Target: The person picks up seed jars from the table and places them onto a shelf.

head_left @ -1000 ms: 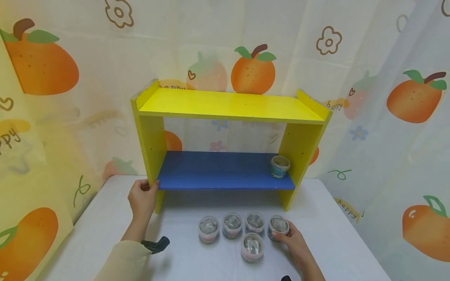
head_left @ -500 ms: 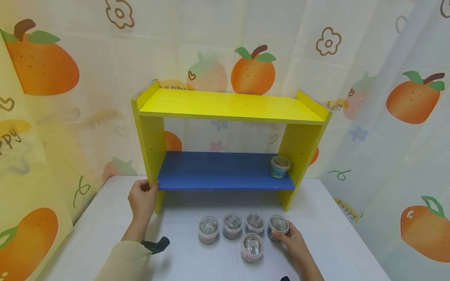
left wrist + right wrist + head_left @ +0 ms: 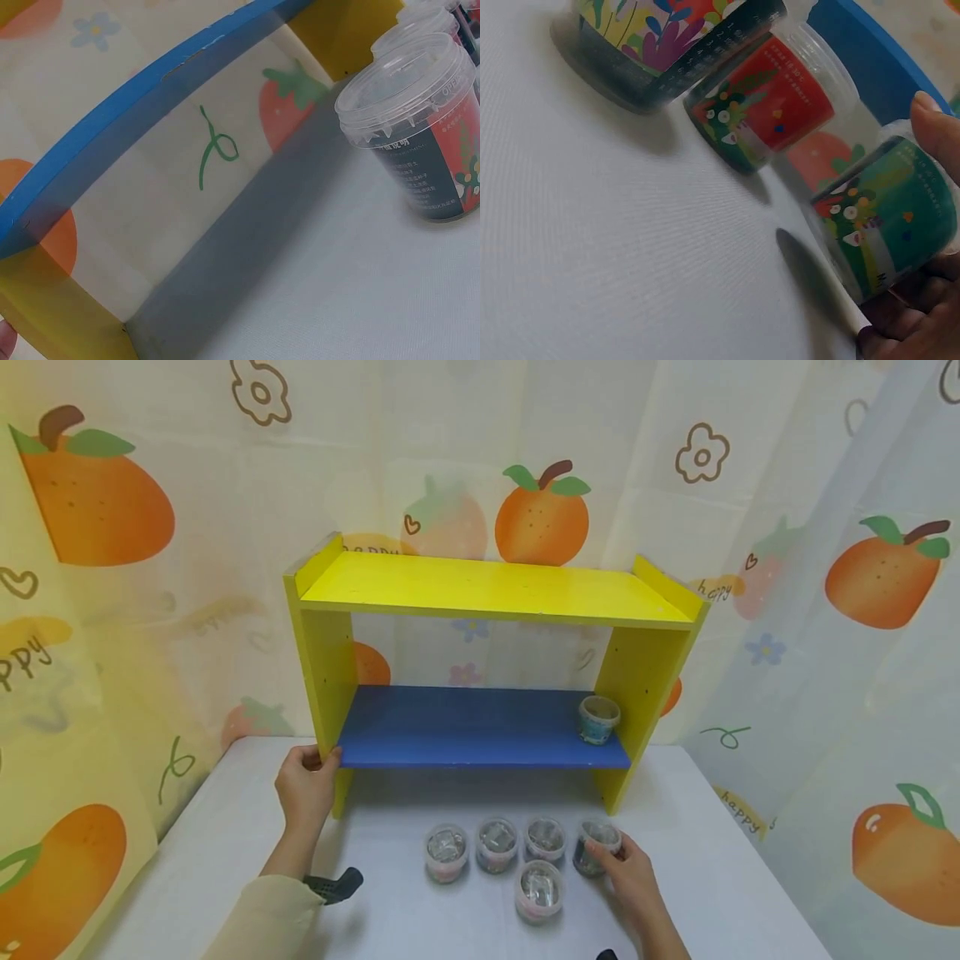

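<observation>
Backdrop: pale curtain printed with oranges, strawberries and flowers (image 3: 420,435); white cloth-covered table (image 3: 390,922) below it. On the table stands a painted yellow shelf unit (image 3: 495,587) with a flat blue board (image 3: 457,722) across its middle. A translucent plastic cup with a blue label (image 3: 597,729) stands at the board's right end, near the side panel.

Left hand (image 3: 306,789): grips the unit's left panel, thumb at the board's front corner.

Right hand (image 3: 636,875): grasps a round plastic cup with a green label (image 3: 896,214), thumb on the near side, other fingers mostly hidden. Cup tilted, top leaning toward the right hand; its shadow lies apart from the base, so judged off the cloth.

Key relation: the green-labelled cup is in front of and lower than the board's right end; the right hand is nearer that end, the left at the opposite end.

To its left, a row of three lidded clear plastic cups (image 3: 497,852); another clear cup (image 3: 538,902) stands just in front of the row's right end.
</observation>
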